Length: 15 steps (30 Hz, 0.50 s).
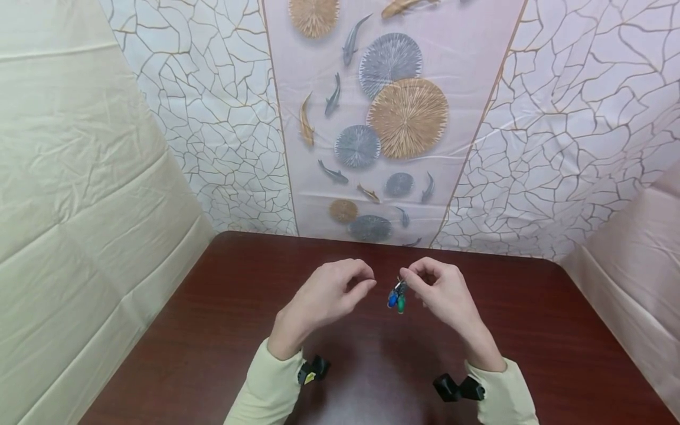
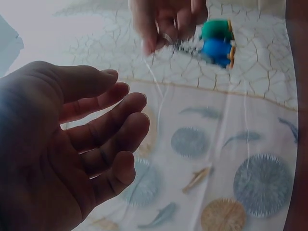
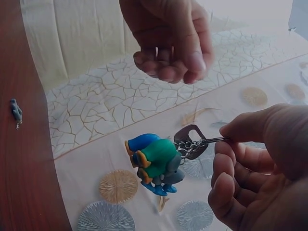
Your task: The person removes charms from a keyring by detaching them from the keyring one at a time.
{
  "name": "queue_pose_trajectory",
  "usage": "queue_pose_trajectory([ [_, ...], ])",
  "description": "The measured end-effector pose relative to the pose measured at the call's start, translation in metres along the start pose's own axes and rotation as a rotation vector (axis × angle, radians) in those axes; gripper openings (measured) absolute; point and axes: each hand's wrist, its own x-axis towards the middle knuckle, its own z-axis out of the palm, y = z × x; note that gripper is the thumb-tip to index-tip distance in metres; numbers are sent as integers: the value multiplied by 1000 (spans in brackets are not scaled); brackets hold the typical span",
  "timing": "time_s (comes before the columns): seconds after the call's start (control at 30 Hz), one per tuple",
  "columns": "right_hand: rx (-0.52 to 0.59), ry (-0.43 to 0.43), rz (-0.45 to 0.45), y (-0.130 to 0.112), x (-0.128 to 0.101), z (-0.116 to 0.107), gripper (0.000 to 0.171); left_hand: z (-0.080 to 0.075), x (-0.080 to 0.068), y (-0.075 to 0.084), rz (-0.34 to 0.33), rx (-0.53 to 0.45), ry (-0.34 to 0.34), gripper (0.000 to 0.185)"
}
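My right hand pinches a keychain by its ring, above the table. In the right wrist view, blue and green figurines with orange-yellow ends hang from short chains, along with a flat metal piece that has a cut-out. A grey part shows among the figurines. My left hand hovers to the left of the keychain, apart from it, with loosely curved fingers and nothing in them. Its relaxed fingers show plainly in the left wrist view, where the keychain is blurred.
Under both hands lies a dark red-brown tabletop. Behind it hangs a cloth printed with fish and round shapes, and pale cloth hangs at the left side. A small grey thing, kind unclear, shows against the brown surface.
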Motion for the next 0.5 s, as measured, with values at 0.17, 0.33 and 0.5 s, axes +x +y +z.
queue_pose_trajectory([
  [0.17, 25, 7, -10, 1, 0, 0, 19, 9, 3, 11, 17, 15, -84, 9],
  [0.33, 52, 14, -18, -2, 0, 1, 17, 21, 6, 20, 11, 49, -141, 10],
  [0.5, 83, 15, -23, -2, -1, 2, 16, 32, 7, 25, 1, 116, -141, 11],
])
